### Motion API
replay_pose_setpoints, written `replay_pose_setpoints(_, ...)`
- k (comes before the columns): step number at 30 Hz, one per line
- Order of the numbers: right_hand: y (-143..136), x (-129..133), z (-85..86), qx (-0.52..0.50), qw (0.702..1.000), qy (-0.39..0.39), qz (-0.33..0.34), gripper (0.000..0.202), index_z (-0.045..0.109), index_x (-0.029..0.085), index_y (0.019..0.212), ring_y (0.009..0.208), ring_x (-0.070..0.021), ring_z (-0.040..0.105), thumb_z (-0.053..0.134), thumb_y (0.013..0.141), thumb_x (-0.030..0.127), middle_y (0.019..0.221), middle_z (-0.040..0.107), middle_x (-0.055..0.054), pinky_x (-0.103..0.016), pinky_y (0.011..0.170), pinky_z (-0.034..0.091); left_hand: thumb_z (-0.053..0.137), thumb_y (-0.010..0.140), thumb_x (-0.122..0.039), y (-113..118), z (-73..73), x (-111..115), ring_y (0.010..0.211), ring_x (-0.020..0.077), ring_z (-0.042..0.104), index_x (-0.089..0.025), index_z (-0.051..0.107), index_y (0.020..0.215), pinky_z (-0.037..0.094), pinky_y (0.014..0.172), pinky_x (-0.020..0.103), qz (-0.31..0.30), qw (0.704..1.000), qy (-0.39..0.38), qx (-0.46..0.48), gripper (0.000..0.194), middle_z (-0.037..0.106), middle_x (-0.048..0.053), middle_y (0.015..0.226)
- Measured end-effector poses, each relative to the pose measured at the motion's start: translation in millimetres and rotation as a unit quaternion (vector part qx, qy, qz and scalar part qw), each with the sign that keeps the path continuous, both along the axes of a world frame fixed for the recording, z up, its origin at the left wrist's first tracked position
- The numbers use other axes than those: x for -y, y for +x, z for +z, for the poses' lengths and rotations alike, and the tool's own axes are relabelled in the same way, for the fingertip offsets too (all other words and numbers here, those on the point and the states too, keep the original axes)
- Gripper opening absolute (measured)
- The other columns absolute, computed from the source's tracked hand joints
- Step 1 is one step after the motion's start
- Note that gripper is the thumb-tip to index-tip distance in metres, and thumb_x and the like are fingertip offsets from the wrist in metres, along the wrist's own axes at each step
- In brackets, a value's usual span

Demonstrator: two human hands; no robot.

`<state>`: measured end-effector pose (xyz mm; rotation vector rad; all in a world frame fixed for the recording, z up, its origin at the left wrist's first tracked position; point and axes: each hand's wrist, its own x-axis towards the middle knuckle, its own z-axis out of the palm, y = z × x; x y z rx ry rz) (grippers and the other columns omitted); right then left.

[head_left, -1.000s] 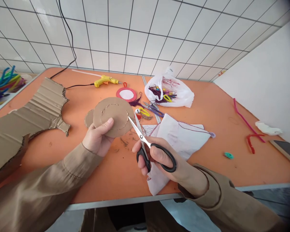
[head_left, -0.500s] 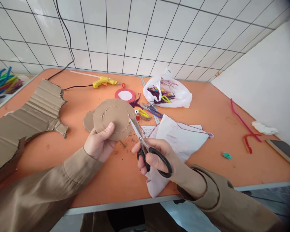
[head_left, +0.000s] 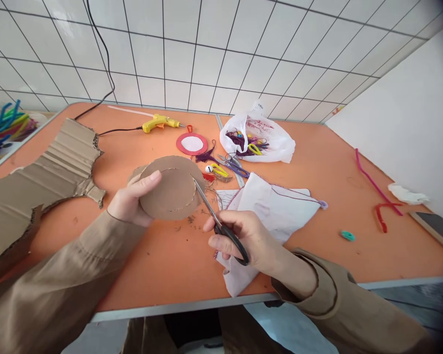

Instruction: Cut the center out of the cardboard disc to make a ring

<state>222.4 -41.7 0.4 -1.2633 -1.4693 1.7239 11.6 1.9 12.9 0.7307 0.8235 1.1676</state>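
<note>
My left hand (head_left: pixel 135 199) grips the left side of a round cardboard disc (head_left: pixel 170 189), thumb on top and fingers beneath. A rough circular cut line runs inside the disc's rim. Behind it, at the upper left, the edge of another cardboard piece (head_left: pixel 137 172) peeks out. My right hand (head_left: pixel 243 238) is closed round the black handles of a pair of scissors (head_left: pixel 227 233). Their blades lie nearly together, with the tip at the cut line on the disc's right side.
A yellow glue gun (head_left: pixel 160 123), a red-rimmed ring (head_left: pixel 192 143), purple-handled pliers (head_left: pixel 234 166) and a bead-filled white bag (head_left: pixel 258 140) lie at the back. White cloth (head_left: pixel 269 206) is beside my right hand. Torn cardboard (head_left: pixel 47 182) covers the left; pipe cleaners (head_left: pixel 376 182) lie right.
My left hand has shifted left and tilted the disc flatter, its thumb now nearer the disc's left edge. The scissors have turned edge-on and their blades have closed together.
</note>
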Motion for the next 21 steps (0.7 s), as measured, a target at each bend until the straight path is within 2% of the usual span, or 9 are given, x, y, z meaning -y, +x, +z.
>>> replay_pose_setpoints(4, 3.7, 0.5, -0.4, -0.016, 1.000, 0.006, 0.025, 0.036, 0.057, 0.017, 0.084, 0.044, -0.0087, 0.047, 0.078, 0.069, 0.042, 0.053, 0.046, 0.007, -0.020, 0.041, 0.042, 0.080, 0.068, -0.032, -3.9, 1.4, -4.1, 0.094, 0.0314, 0.071, -0.014, 0.073, 0.091, 0.058, 0.072, 0.034, 0.018, 0.997, -0.022, -0.076, 0.030, 0.076, 0.012, 0.093)
replay_pose_setpoints(9, 13.0, 0.9, -0.4, -0.044, 0.992, 0.074, 0.096, 0.052, 0.059, 0.014, 0.091, 0.056, -0.0126, 0.056, 0.074, 0.072, 0.059, 0.067, 0.054, 0.000, -0.024, 0.052, 0.047, 0.081, 0.067, -0.030, -7.0, 1.1, -7.6, 0.091, 0.0276, 0.072, -0.015, 0.073, 0.088, 0.059, 0.069, 0.030, 0.062, 0.995, -0.011, -0.077, 0.026, 0.076, 0.009, 0.088)
replay_pose_setpoints(13, 17.2, 0.2, 1.8, -0.047, 0.991, 0.099, 0.082, 0.056, 0.059, 0.013, 0.091, 0.054, -0.0124, 0.055, 0.071, 0.072, 0.065, 0.064, 0.052, 0.001, -0.024, 0.050, 0.044, 0.080, 0.068, -0.028, -9.1, 5.2, -7.1, 0.085, 0.0251, 0.073, -0.015, 0.073, 0.082, 0.057, 0.063, 0.025, 0.041, 0.996, -0.016, -0.080, 0.020, 0.077, 0.008, 0.084)
replay_pose_setpoints(21, 17.6, 0.0, 0.3, -0.049, 0.994, 0.056, 0.079, 0.057, 0.060, 0.014, 0.090, 0.051, -0.0104, 0.053, 0.074, 0.068, 0.065, 0.062, 0.052, 0.002, -0.022, 0.048, 0.046, 0.079, 0.069, -0.033, -9.1, 2.5, -3.1, 0.084, 0.0267, 0.072, -0.018, 0.074, 0.086, 0.057, 0.074, 0.034, -0.014, 0.997, 0.022, -0.074, 0.023, 0.076, 0.006, 0.087)
